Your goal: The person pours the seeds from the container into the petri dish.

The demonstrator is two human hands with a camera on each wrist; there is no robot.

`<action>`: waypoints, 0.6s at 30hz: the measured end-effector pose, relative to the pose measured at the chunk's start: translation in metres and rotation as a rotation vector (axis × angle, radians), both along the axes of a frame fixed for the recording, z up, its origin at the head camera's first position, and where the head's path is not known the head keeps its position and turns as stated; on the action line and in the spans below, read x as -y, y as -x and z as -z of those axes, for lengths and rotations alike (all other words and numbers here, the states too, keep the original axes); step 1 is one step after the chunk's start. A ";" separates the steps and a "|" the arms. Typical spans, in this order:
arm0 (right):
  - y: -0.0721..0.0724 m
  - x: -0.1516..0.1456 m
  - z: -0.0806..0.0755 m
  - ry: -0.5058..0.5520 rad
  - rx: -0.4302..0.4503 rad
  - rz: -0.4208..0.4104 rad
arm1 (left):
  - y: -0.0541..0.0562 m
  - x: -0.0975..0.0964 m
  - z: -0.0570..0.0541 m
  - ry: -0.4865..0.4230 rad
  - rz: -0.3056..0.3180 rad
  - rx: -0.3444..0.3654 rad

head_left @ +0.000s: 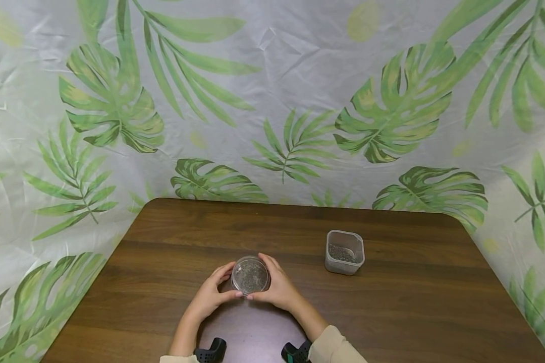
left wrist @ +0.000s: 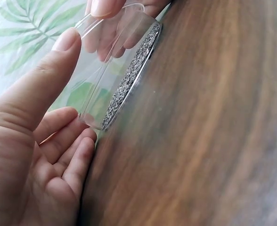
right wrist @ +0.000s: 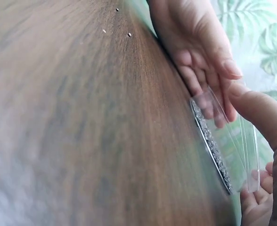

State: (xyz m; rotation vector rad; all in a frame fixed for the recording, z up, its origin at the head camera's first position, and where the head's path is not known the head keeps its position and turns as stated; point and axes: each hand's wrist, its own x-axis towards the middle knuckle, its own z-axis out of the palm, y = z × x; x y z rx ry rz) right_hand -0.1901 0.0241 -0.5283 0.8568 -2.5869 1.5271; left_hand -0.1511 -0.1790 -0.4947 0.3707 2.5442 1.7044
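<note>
A round clear plastic jar (head_left: 250, 276) stands on the table with a shallow layer of small dark grains (left wrist: 131, 77) at its bottom. A clear lid (right wrist: 249, 160) lies over the jar's top, slightly slanted against the rim in the right wrist view. From the left side, my left hand (head_left: 210, 296) holds the lid's edge between thumb and fingers. My right hand (head_left: 279, 287) grips the opposite side in the same way. Both thumb tips almost meet at the near edge, and the fingers curve round the far sides.
To the right and farther back, a square translucent tub (head_left: 345, 252) without a lid holds more dark grains. A few loose grains (right wrist: 129, 34) lie on the brown wooden table (head_left: 413, 302). Behind the table's far edge hangs a leaf-patterned cloth (head_left: 290, 75).
</note>
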 end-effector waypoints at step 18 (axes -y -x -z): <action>-0.001 0.003 0.000 -0.086 0.044 -0.017 | 0.003 0.003 0.009 -0.014 0.006 0.013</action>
